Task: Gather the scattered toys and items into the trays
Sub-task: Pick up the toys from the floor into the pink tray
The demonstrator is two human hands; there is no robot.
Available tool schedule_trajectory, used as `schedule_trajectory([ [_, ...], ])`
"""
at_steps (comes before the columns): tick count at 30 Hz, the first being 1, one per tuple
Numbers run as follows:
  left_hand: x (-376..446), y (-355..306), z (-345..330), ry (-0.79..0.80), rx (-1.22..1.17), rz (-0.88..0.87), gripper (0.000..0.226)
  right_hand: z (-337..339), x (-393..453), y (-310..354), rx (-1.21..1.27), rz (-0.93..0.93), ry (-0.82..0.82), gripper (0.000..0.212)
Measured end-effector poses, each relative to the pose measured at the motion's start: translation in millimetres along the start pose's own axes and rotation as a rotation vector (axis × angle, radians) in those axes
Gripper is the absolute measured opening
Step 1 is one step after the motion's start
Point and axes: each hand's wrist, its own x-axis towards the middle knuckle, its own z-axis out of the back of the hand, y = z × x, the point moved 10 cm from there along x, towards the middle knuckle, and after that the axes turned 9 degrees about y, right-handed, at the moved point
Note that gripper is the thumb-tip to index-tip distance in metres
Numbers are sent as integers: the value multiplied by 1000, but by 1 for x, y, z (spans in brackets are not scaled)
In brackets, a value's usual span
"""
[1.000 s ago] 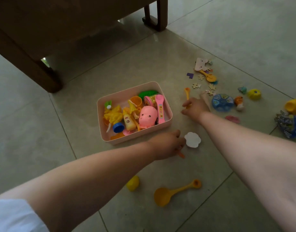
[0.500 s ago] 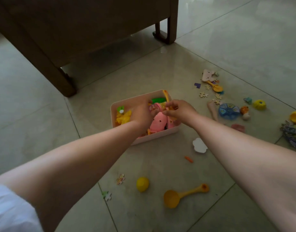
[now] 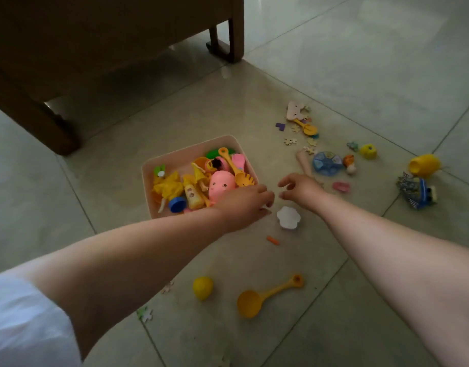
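Note:
A pink tray [image 3: 180, 152] on the tiled floor holds several toys: a pink doll head [image 3: 220, 185], an orange rake [image 3: 237, 170], a yellow bottle [image 3: 192, 195] and a blue cap [image 3: 177, 204]. My left hand [image 3: 244, 203] hovers over the tray's near right corner with loosely curled fingers, holding nothing I can see. Just right of the tray, my right hand [image 3: 298, 189] is empty, its fingers relaxed. A white flower-shaped piece [image 3: 288, 217] and a small orange stick [image 3: 273, 240] lie on the floor just below both hands.
A yellow egg [image 3: 202, 287] and an orange scoop [image 3: 265, 296] lie near me. Puzzle pieces [image 3: 144, 313], a blue disc [image 3: 327, 163], a yellow cup [image 3: 424, 165] and other small toys are scattered to the right. Dark wooden furniture [image 3: 95, 49] stands behind the tray.
Both hands were over the tray, the right one holding the orange rake. The rake now lies in the tray and both hands have drawn back toward its near right corner.

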Motion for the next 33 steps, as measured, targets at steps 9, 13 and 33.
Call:
schedule_trajectory([
  [9, 21, -26, -88, 305, -177, 193, 44, -38, -18, -36, -207, 11, 151, 52],
  [13, 23, -23, -103, 348, -125, 242, 31, -41, -15, -40, -155, -81, 186, 47],
  [33, -125, 192, 46, -526, -800, 1061, 14, -48, 36, 169, 886, 140, 275, 30],
])
